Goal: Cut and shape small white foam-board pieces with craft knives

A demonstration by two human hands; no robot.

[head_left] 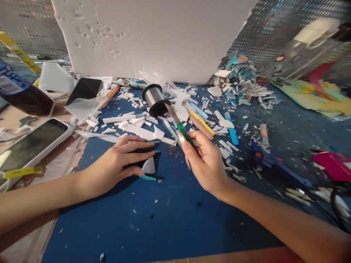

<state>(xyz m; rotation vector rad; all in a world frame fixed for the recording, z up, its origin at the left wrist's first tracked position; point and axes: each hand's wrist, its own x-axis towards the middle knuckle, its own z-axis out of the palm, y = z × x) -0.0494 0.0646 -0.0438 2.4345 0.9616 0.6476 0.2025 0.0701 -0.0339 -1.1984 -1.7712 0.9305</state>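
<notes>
My left hand (120, 160) rests on the blue cutting mat (164, 219), its long teal nails pointing right. Between its thumb and forefinger it steadies a small white wedge-shaped piece (149, 166), apparently foam. In my right hand (207, 160) is a knife (183, 130) with a green handle, its blade slanting up and left, away from the white piece. The blade tip overlaps a spool of grey wire or thread (153, 99) in view; whether they touch, I cannot tell. White scraps (137, 130) lie just beyond both hands.
A white foam board (156, 40) stands at the back, with a heap of blue and white offcuts (241, 82) beside it. At right lie a blue glue gun (274, 164) and its cable. A phone (35, 146) and a dark drink bottle (24, 91) are at left.
</notes>
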